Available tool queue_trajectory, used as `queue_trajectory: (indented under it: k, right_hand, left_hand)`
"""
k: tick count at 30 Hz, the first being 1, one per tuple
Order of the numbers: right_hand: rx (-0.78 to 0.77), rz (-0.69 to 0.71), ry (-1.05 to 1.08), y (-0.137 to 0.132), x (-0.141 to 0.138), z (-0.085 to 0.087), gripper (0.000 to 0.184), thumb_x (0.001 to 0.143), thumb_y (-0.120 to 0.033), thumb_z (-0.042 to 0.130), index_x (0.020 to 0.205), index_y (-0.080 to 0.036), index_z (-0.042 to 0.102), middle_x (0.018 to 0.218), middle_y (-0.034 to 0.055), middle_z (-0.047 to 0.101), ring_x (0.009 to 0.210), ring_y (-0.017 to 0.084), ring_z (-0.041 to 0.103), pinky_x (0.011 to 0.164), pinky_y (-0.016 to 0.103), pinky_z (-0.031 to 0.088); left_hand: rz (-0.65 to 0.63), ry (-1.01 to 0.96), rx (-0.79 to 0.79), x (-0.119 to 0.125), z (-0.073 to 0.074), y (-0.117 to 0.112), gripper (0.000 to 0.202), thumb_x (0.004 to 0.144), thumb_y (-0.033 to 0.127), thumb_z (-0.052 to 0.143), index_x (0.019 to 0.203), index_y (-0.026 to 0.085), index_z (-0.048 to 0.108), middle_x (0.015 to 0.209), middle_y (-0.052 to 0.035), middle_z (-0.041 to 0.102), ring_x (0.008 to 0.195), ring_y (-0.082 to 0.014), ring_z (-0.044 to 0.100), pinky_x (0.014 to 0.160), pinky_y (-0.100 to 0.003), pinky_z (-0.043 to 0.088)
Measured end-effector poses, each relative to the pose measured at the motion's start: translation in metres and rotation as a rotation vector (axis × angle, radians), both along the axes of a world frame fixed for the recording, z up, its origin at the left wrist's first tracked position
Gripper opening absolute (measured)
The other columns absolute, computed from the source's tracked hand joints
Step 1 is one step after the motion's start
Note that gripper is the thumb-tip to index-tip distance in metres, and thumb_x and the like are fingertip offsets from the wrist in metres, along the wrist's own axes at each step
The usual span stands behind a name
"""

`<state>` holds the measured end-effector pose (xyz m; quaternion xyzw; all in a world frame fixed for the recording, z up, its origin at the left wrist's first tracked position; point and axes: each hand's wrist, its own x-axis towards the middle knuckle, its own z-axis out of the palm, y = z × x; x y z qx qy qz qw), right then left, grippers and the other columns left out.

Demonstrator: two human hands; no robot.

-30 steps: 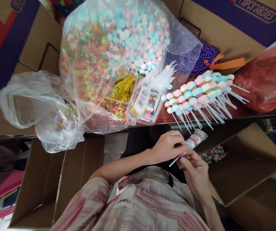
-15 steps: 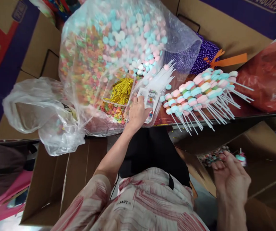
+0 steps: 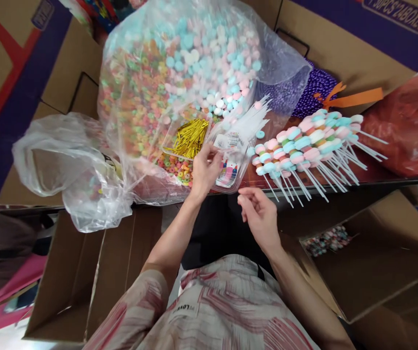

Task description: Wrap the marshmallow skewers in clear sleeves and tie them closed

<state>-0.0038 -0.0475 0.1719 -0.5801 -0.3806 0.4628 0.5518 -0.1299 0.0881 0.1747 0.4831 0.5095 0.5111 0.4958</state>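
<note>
The left hand (image 3: pixel 204 167) rests over the near edge of a clear shallow plastic tray of small printed sticker labels (image 3: pixel 231 158), its thumb and forefinger pinched together on what looks like one small label; the held bit is too small to make out surely. The right hand (image 3: pixel 260 214) hovers just below the table (image 3: pixel 376 167) edge, near that tray, fingers loosely curled and half open, holding nothing.

Just left of the label tray sits a second clear tray of shiny gold twist ties (image 3: pixel 190 137), and loose multicoloured ring candies (image 3: pixel 175 166) lie before it. Thin clear sleeves (image 3: pixel 250 119) fan out behind the label tray. To the right on the table lies a heap of pastel pink, blue and white candy skewers on white sticks (image 3: pixel 307 143). Behind the trays bulges a large clear plastic bag of pastel and coloured candies (image 3: pixel 180 68), with a crumpled, mostly empty clear bag (image 3: pixel 59 160) at its left. A brown cardboard box (image 3: pixel 380 257) stands open at lower right, wrapped candies in its bottom.
</note>
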Motion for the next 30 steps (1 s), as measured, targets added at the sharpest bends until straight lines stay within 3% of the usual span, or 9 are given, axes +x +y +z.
queue_trajectory:
  k: [4, 8, 14, 20, 23, 27, 30]
  right_hand:
    - [0.021, -0.096, 0.158, 0.032, -0.022, -0.002, 0.039, 0.079, -0.048, 0.083, 0.103, -0.021, 0.067, 0.085, -0.0011, 0.068, 0.055, 0.009, 0.051, 0.041, 0.022, 0.041]
    - [0.065, -0.214, 0.191, 0.04, -0.035, -0.004, 0.031, 0.079, -0.046, 0.083, 0.09, -0.021, 0.068, 0.07, -0.0043, 0.061, 0.053, 0.009, 0.046, 0.045, 0.023, 0.039]
    - [0.063, -0.142, -0.026, 0.025, -0.021, -0.001, 0.038, 0.085, -0.054, 0.078, 0.072, -0.021, 0.063, 0.058, -0.0057, 0.049, 0.054, 0.01, 0.04, 0.05, 0.026, 0.035]
    - [0.095, -0.142, -0.168, 0.017, -0.011, 0.007, 0.05, 0.095, -0.055, 0.066, 0.062, -0.022, 0.046, 0.057, -0.0054, 0.043, 0.056, 0.01, 0.038, 0.054, 0.026, 0.033]
    - [0.106, -0.13, -0.166, 0.015, -0.005, 0.009, 0.052, 0.098, -0.055, 0.062, 0.062, -0.023, 0.044, 0.057, -0.0051, 0.042, 0.056, 0.01, 0.039, 0.053, 0.026, 0.032]
    - [0.105, -0.069, -0.256, 0.011, 0.005, 0.012, 0.051, 0.099, -0.051, 0.063, 0.062, -0.022, 0.044, 0.059, -0.0051, 0.042, 0.058, 0.01, 0.038, 0.056, 0.026, 0.033]
    - [0.108, -0.065, -0.29, 0.009, 0.009, 0.012, 0.051, 0.1, -0.05, 0.063, 0.063, -0.023, 0.042, 0.06, -0.0056, 0.04, 0.058, 0.01, 0.037, 0.056, 0.026, 0.033]
  left_hand:
    - [-0.045, -0.532, -0.24, 0.007, 0.005, -0.034, 0.021, 0.071, 0.025, 0.086, 0.071, 0.02, 0.066, 0.07, 0.0022, 0.065, 0.064, -0.0125, 0.058, 0.069, -0.027, 0.05]
    - [-0.07, -0.704, -0.358, 0.012, 0.003, -0.066, 0.028, 0.062, 0.031, 0.093, 0.076, 0.02, 0.072, 0.073, 0.0015, 0.071, 0.057, -0.0106, 0.056, 0.058, -0.025, 0.048]
    - [0.062, -0.737, -0.339, 0.011, 0.005, -0.081, 0.035, 0.053, 0.03, 0.102, 0.076, 0.02, 0.078, 0.083, 0.0006, 0.078, 0.074, -0.0113, 0.069, 0.074, -0.023, 0.055]
    - [0.064, -0.796, -0.426, 0.019, 0.005, -0.09, 0.04, 0.064, 0.044, 0.101, 0.068, 0.018, 0.07, 0.065, 0.0055, 0.066, 0.061, -0.0069, 0.06, 0.065, -0.022, 0.052]
    - [0.065, -0.798, -0.406, 0.019, 0.006, -0.097, 0.045, 0.065, 0.05, 0.1, 0.07, 0.018, 0.07, 0.069, 0.0051, 0.067, 0.062, -0.0062, 0.06, 0.061, -0.02, 0.051]
    - [0.11, -0.758, -0.407, 0.013, 0.008, -0.096, 0.042, 0.058, 0.04, 0.105, 0.073, 0.018, 0.073, 0.077, 0.003, 0.074, 0.069, -0.0083, 0.066, 0.065, -0.021, 0.054]
    - [0.128, -0.762, -0.409, 0.011, 0.008, -0.092, 0.042, 0.055, 0.036, 0.106, 0.072, 0.018, 0.072, 0.073, 0.0042, 0.071, 0.063, -0.0062, 0.061, 0.062, -0.02, 0.05]
